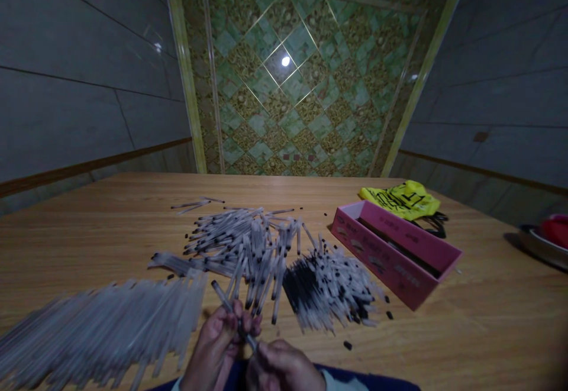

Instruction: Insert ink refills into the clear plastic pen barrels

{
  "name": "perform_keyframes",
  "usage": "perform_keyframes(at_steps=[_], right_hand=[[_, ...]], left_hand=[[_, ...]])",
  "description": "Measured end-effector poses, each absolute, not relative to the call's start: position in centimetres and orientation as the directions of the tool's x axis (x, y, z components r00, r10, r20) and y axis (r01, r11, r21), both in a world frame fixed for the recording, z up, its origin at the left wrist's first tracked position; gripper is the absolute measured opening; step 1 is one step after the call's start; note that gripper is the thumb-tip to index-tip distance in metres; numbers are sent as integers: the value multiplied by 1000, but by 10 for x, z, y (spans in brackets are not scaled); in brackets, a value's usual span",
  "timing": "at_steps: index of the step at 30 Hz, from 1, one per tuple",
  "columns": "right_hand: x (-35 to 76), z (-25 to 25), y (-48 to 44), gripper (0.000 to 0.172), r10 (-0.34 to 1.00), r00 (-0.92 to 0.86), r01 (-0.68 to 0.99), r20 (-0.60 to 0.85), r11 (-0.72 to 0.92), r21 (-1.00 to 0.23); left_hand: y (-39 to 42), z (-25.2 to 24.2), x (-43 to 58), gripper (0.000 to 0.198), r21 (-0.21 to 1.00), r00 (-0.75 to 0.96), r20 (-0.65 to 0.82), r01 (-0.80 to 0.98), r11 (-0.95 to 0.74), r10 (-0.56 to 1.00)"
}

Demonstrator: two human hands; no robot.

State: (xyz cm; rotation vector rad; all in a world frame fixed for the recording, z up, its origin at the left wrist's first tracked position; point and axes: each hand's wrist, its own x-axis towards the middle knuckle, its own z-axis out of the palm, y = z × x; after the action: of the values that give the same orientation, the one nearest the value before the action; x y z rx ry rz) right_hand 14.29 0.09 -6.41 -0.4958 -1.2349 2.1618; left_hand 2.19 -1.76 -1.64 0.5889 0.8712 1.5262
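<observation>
A slim clear pen (pixel 226 300) with a dark end slants up and away between my hands at the table's front edge. My left hand (pixel 217 341) is closed around its middle, fingers and thumb pinching it. My right hand (pixel 286 367) is closed at the pen's lower end, close beside the left; its fingertips are partly hidden and blurred. Just beyond them lies a heap of similar pens (pixel 260 255) with dark ends. To its right is a pile of small black-and-clear pen parts (pixel 332 284). Long clear tubes (pixel 102 326) spread in a layer at the left.
A long pink open-topped box (pixel 386 255) stands at the right of the wooden table (pixel 479 320). Behind it lies a crumpled yellow bag (pixel 402 199) with black lettering. A small black cap (pixel 347 345) and other loose bits are scattered nearby. A bowl (pixel 545 246) holding something red sits far right.
</observation>
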Motion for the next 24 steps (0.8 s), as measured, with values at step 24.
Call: perform_keyframes(at_steps=[24], right_hand=[[145, -65, 1, 64, 592, -794, -180, -141, -450, -874]], left_hand=[[-20, -14, 13, 31, 782, -38, -176, -613, 116, 984]])
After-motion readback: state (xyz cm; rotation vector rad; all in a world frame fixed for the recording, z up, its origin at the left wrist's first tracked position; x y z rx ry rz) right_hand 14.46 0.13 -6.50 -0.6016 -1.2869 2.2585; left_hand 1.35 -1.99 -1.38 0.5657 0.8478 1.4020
